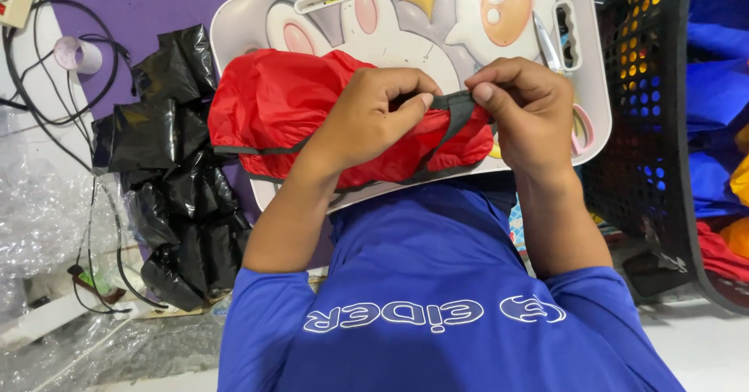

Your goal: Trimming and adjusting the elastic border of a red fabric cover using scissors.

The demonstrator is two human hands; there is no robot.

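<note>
A red fabric item (273, 107) with dark grey edging lies bunched on a white lap tray (234, 17) printed with cartoon rabbits. My left hand (367, 119) rests on top of the red fabric and pinches its grey strap (459, 111). My right hand (527, 115) pinches the same strap from the right, thumb and forefinger closed on it. The two hands nearly touch. My blue shirt (429, 283) fills the lower part of the view.
Crumpled black plastic bags (172, 166) lie left of the tray. A black perforated basket (647, 127) with blue, yellow and red cloth stands at the right. Pink-handled scissors (581, 131) lie on the tray's right edge. Cables and a tape roll (78, 53) sit at the upper left, bubble wrap (39, 205) below.
</note>
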